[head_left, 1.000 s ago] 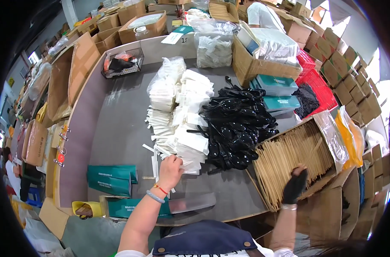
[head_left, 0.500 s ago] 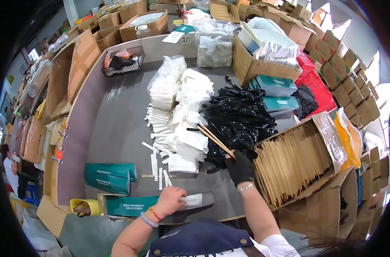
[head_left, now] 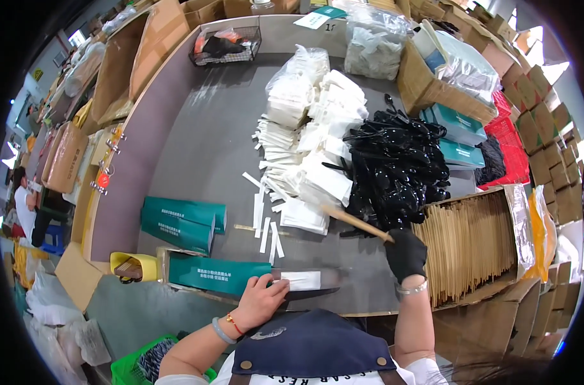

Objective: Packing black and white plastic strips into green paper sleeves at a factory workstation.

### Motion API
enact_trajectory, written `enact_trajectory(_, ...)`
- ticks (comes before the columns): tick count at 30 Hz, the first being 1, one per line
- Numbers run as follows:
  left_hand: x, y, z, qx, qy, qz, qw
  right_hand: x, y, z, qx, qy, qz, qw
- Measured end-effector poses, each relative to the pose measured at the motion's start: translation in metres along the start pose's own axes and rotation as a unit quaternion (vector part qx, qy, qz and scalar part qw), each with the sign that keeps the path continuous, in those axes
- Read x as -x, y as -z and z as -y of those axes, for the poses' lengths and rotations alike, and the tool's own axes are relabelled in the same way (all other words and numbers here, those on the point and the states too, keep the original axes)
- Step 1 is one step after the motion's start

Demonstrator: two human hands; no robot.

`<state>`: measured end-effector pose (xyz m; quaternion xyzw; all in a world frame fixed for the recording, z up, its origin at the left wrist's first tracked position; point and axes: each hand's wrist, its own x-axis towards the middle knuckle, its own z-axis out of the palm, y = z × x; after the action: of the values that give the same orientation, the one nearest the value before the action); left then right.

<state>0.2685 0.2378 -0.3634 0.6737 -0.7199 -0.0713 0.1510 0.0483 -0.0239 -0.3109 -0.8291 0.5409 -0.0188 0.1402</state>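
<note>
My right hand (head_left: 406, 255), in a black glove, closes round the end of wooden chopsticks (head_left: 356, 224). They point left over the near edge of the white paper packets (head_left: 317, 176), their far tips blurred. Beyond that hand lies a heap of shiny black plastic spoons (head_left: 398, 167). My bare left hand (head_left: 264, 299) has its fingers on a long green-and-clear bag (head_left: 218, 274) at the table's near edge. Inside the bag's clear end shows a white packet (head_left: 303, 280), just right of my fingertips. The thumb is mostly hidden.
An open carton of wooden chopsticks (head_left: 475, 247) stands at the right. More green bags (head_left: 180, 224) lie at the left, beside a yellow holder (head_left: 135, 266). Several white strips (head_left: 265, 234) lie mid-table. A wire basket (head_left: 224, 46) sits at the far left; green boxes (head_left: 455, 125) stand far right.
The view has shifted, so the table sits higher and further right. My right hand has drawn slightly nearer, and the chopsticks lie flatter. My left fingers have straightened a little on the bag.
</note>
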Motion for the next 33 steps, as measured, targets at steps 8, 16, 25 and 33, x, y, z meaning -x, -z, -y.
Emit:
enact_trajectory(8,0.0,-0.001,-0.008,-0.014,-0.034,-0.009,0.999,0.038,-0.088,0.046,-0.072,0.257,0.219,0.939)
enact_trajectory(16,0.012,0.012,0.0,-0.056,0.041,0.046,0.997,0.059,-0.067,0.007,-0.095,0.233,0.15,0.956)
enact_trajectory(25,0.011,0.025,0.015,-0.015,0.067,0.001,0.998,0.061,-0.075,-0.009,-0.071,0.266,0.082,0.958)
enact_trajectory(33,-0.003,0.001,-0.004,0.001,0.047,0.015,0.999,0.065,-0.071,-0.018,-0.097,0.269,0.089,0.954)
